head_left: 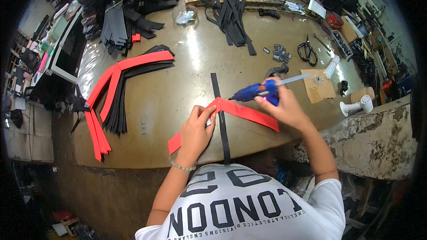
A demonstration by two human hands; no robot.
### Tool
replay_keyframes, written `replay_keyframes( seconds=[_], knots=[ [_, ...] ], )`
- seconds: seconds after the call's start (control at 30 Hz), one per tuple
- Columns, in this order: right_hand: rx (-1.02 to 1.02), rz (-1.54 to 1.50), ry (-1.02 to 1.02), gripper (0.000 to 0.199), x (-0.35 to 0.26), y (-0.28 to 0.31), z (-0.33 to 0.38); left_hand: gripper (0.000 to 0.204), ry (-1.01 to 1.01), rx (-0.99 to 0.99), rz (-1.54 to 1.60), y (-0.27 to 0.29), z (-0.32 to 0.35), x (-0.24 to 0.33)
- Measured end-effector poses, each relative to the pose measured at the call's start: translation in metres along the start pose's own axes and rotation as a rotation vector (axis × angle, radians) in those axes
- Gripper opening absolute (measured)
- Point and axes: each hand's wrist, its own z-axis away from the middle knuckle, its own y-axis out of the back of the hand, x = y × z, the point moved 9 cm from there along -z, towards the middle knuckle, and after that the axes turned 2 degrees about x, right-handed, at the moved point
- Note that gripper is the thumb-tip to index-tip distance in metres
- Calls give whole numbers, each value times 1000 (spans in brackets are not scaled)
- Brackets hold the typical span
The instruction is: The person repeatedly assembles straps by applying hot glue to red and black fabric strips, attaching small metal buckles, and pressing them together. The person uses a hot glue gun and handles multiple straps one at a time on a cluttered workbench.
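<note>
The red strip (231,111), bent in a V, lay on the counter (178,84) edge over a black strip (221,120). The left hand (195,131) pressed down flat on the bend, fingers spread, gripping nothing. The right hand (284,104) was clenched around a blue glue gun (255,92), nozzle just touching the fold. A steady, thin bead at the crossing, with the left fingers kept clear of hot glue, would likely serve best. Left of the left hand sat a stack of red and black strips (115,93). Beyond the right hand lay a brown cardboard square (318,86), scissors (307,51), and farther off a small red box (332,20).
</note>
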Motion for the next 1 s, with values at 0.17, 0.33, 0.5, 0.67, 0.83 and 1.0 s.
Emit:
replay_keyframes(
  seconds=[0.17, 0.33, 0.5, 0.67, 0.83, 1.0],
  knots=[
    [-160, 12, -135, 51, 23, -38, -14, 17, -5, 39, 11, 2, 0, 0],
    [-167, 36, -114, 49, 24, -44, -26, 16, -15, 64, 7, 1, 0, 0],
    [-148, -35, -80, 45, 17, -43, -18, 16, -12, 70, 15, 0, 2, -2],
    [-269, 41, -176, 44, 12, -47, 11, 15, -47, 63, 15, 1, 1, 1],
    [-192, -46, -163, 41, 14, -28, 34, 16, -31, 29, 28, 2, 0, 0],
    [721, 109, -430, 43, 113, 97, 86, 25, 175, 65, 466, 13, 2, -22]
  ],
)
